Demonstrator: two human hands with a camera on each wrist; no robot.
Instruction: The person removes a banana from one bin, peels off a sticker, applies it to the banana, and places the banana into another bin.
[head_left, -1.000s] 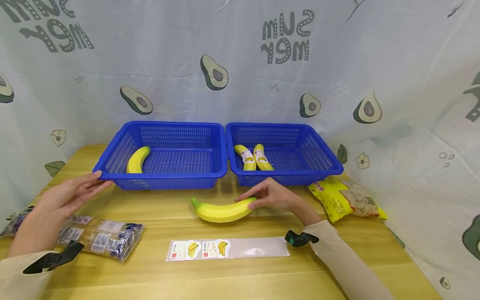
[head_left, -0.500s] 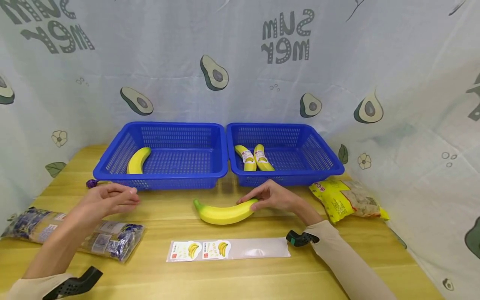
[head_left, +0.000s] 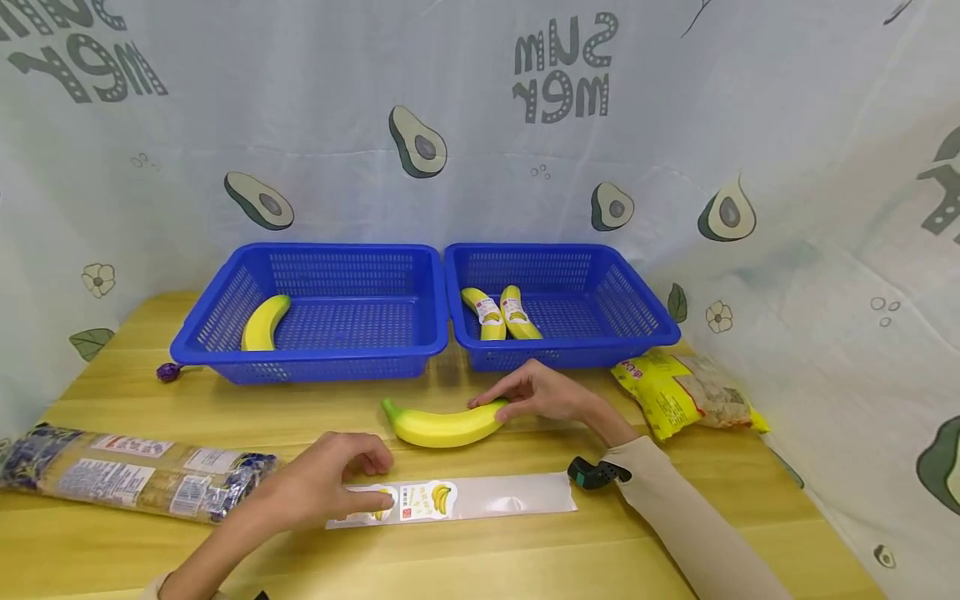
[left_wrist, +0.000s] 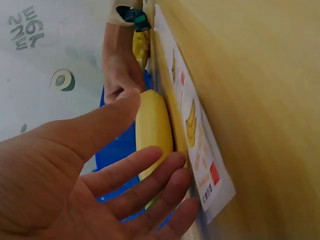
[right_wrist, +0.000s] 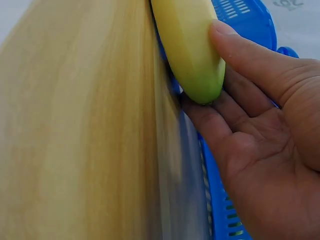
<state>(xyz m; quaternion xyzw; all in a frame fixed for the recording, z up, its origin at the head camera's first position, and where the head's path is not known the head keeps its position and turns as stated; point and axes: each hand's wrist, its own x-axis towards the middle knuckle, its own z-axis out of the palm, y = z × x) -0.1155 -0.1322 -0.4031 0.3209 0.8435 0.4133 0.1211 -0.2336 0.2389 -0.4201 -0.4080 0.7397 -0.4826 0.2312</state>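
Note:
In the head view a yellow banana [head_left: 444,427] lies on the wooden table, its green stem to the left. My right hand [head_left: 551,392] pinches its right end between thumb and fingers; the right wrist view shows the thumb on the banana [right_wrist: 192,45]. Over the left end of the sticker strip [head_left: 517,494] is my left hand [head_left: 318,479], thumb and fingers spread apart, holding nothing. It partly hides the leftmost banana sticker; a second sticker [head_left: 429,500] is in plain sight. Whether the left thumb touches the strip I cannot tell.
The left blue basket [head_left: 322,356] holds one banana [head_left: 265,323]; the right blue basket [head_left: 577,343] holds two labelled bananas. A long clear packet [head_left: 127,471] lies at the left, a yellow packet [head_left: 686,393] at the right, and a small purple item [head_left: 168,372] near the left basket.
My left hand has left the left basket's rim and moved right and nearer, over the strip's left end. My right hand keeps its pinch on the banana. The head view has shifted slightly.

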